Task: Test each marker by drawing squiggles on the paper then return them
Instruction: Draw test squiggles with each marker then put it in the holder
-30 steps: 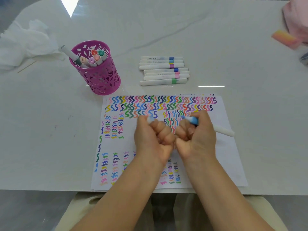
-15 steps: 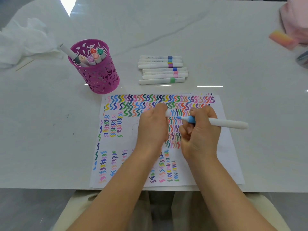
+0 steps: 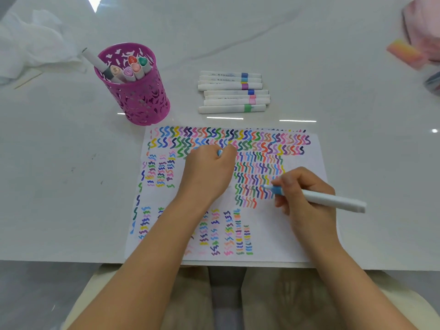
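A white marble-look table (image 3: 357, 115) fills most of the frame. On its near edge, at lower centre, lies a white sheet of paper (image 3: 292, 236) covered with rows and columns of squiggles in many colours, with a bare patch at its lower right. A crumpled white tissue (image 3: 31, 44) sits at the upper left, and a pink cloth-like thing (image 3: 423, 27), cut off by the frame, is at the upper right with an orange-pink block (image 3: 403, 52) just beside it. Left of centre, above the paper's top left corner, stands a magenta cut-out pen cup (image 3: 140, 98) holding several markers, caps up. To its right, at upper centre, a row of seven white markers (image 3: 234, 91) lies side by side on the table, each with a coloured band. The left hand (image 3: 207, 172) rests on the upper middle of the paper, clenched into a fist round a small blue and white cap (image 3: 219, 152) that peeks out between thumb and fingers. The right hand (image 3: 307, 198), at centre right, grasps a white marker (image 3: 331, 200) with a blue collar in a writing grip. Its blue tip touches the paper at the end of a row of squiggles, and its barrel points toward the right of the frame.
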